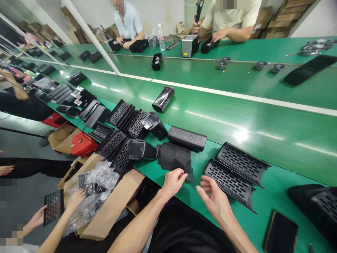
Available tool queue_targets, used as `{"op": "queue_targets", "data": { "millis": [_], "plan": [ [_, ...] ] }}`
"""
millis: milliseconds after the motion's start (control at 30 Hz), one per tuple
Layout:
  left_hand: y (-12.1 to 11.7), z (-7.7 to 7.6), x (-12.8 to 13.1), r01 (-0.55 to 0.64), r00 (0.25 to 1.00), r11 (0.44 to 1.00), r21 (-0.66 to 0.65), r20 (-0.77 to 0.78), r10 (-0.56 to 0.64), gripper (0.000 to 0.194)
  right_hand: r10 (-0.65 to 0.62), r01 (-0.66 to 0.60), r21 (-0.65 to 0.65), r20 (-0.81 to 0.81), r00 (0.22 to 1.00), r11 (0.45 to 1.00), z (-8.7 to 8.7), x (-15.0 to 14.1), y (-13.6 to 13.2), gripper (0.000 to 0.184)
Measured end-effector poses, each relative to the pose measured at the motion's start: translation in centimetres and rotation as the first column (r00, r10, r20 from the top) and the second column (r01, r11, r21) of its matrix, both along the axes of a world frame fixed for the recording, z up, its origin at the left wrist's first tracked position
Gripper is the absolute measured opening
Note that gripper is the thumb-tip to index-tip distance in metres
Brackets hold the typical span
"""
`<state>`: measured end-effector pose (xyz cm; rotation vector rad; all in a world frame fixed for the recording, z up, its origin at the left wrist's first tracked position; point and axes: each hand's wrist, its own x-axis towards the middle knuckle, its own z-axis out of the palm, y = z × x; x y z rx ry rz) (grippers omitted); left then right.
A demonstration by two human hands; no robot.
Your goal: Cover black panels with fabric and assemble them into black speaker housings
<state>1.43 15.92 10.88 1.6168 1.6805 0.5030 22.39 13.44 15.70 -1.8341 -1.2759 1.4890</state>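
A stack of thin, soft-looking black sheets (pixel 174 157) lies on the green bench in front of me. At its near right corner my left hand (pixel 173 182) is closed in a pinch on a black sheet, and a small flap of it (pixel 189 175) shows beside the fingertips. My right hand (pixel 214 196) hovers to the right, fingers apart and holding nothing. Just beyond that hand are two black slotted grilles (pixel 229 184) (pixel 240 161), lying side by side. Behind the sheets rests a long black speaker housing (pixel 187 137).
Left of the sheets stand black housings (pixel 143 150) and stacked grilles (pixel 118 114). A carton (pixel 113 207) with bubble wrap (pixel 101 179) sits lower left, where another person's hands hold a grille (pixel 53 208). A phone (pixel 281 232) lies at right. Co-workers sit across the green conveyor (pixel 223 109).
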Motion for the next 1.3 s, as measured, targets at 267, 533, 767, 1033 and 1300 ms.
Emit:
{"op": "queue_targets", "data": {
  "millis": [267, 533, 767, 1033, 1300],
  "plan": [
    [-1.1, 2.2, 0.4, -0.013, 0.975, 0.998, 0.059, 0.222, -0.001, 0.028, 0.085, -0.09, 0.072, 0.072, 0.994, 0.993, 0.8, -2.1, 3.9, 0.025],
    [3.1, 2.5, 5.3, -0.091, 0.96, 0.991, 0.094, 0.275, 0.062, 0.012, -0.211, 0.207, 0.046, 0.315, 0.925, 0.977, 0.6, 8.6, 2.0, 0.048],
    [7.1, 0.8, 8.9, 0.0, 0.974, 0.997, -0.079, 0.227, 0.017, 0.013, -0.286, 0.332, -0.024, 0.454, 0.844, 0.943, -2.2, 14.4, 0.5, 0.051],
    [7.0, 2.1, 9.8, 0.054, 0.997, 0.97, -0.237, 0.074, -0.037, 0.033, -0.305, 0.365, -0.051, 0.448, 0.841, 0.93, -3.7, 14.7, -0.3, 0.048],
    [8.2, 1.4, 10.8, 0.071, 0.997, 0.95, -0.304, 0.052, -0.058, 0.016, -0.352, 0.431, -0.056, 0.487, 0.799, 0.9, -4.4, 15.3, -0.4, 0.056]
  ]
}}
